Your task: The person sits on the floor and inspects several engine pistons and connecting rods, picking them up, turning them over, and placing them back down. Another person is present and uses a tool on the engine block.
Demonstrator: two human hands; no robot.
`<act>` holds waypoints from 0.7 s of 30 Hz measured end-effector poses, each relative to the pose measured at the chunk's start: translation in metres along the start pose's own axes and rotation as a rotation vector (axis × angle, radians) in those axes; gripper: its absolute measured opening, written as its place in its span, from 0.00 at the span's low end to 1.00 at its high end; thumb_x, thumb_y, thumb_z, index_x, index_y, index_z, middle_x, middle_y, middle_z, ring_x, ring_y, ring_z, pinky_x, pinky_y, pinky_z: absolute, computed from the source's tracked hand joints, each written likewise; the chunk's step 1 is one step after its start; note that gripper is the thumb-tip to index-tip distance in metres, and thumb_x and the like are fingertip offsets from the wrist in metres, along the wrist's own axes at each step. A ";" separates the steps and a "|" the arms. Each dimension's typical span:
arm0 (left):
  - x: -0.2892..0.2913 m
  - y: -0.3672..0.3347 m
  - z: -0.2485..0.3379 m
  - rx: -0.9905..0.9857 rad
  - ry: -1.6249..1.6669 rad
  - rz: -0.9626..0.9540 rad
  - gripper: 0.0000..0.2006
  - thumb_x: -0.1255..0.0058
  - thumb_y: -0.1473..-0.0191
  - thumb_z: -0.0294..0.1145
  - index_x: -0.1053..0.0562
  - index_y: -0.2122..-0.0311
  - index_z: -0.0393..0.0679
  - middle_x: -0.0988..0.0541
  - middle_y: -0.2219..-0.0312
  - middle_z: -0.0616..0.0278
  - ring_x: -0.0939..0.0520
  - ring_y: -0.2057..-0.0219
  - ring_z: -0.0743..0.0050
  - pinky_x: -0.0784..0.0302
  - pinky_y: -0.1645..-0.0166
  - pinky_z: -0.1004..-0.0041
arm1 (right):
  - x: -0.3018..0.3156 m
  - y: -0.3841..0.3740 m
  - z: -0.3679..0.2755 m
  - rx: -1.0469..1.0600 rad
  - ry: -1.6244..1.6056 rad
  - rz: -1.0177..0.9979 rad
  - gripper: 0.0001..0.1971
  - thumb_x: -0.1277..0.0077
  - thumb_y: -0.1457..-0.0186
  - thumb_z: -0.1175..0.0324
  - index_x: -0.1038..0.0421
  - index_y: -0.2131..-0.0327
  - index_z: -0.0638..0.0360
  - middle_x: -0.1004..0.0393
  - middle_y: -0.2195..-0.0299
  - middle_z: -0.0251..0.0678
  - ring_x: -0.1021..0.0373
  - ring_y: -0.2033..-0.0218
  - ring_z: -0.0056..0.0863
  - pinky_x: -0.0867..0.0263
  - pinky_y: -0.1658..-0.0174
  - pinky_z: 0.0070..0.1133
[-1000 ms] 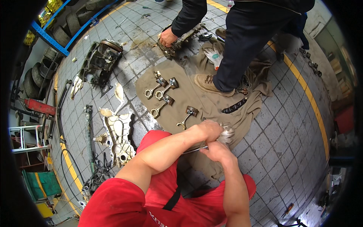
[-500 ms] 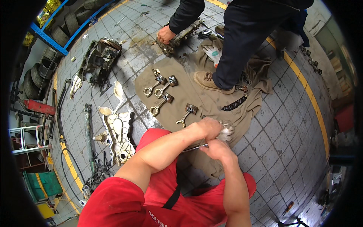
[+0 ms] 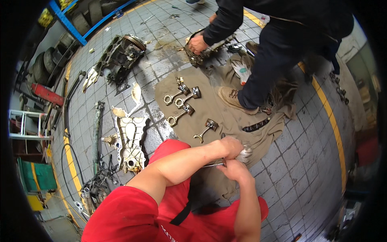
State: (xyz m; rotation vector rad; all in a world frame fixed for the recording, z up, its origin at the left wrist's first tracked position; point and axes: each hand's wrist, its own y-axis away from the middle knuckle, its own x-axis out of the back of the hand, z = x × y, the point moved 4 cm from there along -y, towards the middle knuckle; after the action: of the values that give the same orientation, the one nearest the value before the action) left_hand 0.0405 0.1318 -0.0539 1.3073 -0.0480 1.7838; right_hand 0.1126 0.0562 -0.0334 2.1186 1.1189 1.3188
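So the thin metal rod (image 3: 213,164) is low in front of the person, with one end going into the right hand (image 3: 234,170). Fingers there look curled around it, thumb up against the rod. The left hand (image 3: 232,147) is right up against that one, but its fingers are tucked out of sight, so I can't tell if they're clamped on anything. Some pale thing (image 3: 245,153) pokes out just past both hands, too blurry to name.

Under all that there's a brown cloth (image 3: 229,119) on the gray tiled floor (image 3: 298,173). One piston (image 3: 209,126) lies near the left hand, with three more pistons (image 3: 188,109) bunched farther off. A coworker's shoe (image 3: 231,99) is on the cloth too, near a white glove (image 3: 241,71), and the coworker's hand (image 3: 197,44) is on a grimy engine part (image 3: 212,49). Off to the left: a pale metal cover (image 3: 137,141), then a dark engine block (image 3: 121,59) beyond it.
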 end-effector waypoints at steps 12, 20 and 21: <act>-0.012 -0.020 0.008 0.000 0.015 -0.015 0.14 0.33 0.59 0.26 0.13 0.62 0.41 0.12 0.63 0.50 0.11 0.59 0.52 0.15 0.57 0.58 | -0.001 0.001 0.014 -0.003 -0.042 0.021 0.22 0.43 0.37 0.54 0.28 0.47 0.58 0.19 0.55 0.49 0.25 0.52 0.53 0.30 0.50 0.41; -0.007 -0.016 0.011 -0.101 0.016 0.055 0.14 0.35 0.60 0.27 0.13 0.63 0.41 0.12 0.64 0.52 0.11 0.61 0.53 0.15 0.61 0.58 | -0.002 0.000 0.020 -0.084 -0.008 0.007 0.19 0.42 0.37 0.58 0.27 0.51 0.61 0.20 0.62 0.45 0.25 0.60 0.45 0.30 0.53 0.36; -0.009 -0.017 0.010 -0.105 0.021 0.067 0.14 0.36 0.59 0.27 0.13 0.63 0.41 0.12 0.64 0.52 0.11 0.61 0.53 0.15 0.61 0.58 | -0.003 -0.001 0.020 -0.080 -0.005 0.012 0.19 0.42 0.37 0.58 0.27 0.51 0.61 0.20 0.61 0.45 0.25 0.60 0.45 0.30 0.54 0.36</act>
State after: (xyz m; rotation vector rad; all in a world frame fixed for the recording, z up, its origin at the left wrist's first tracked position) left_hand 0.0599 0.1319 -0.0641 1.2242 -0.1730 1.8263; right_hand 0.1294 0.0562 -0.0450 2.0731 1.0359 1.3406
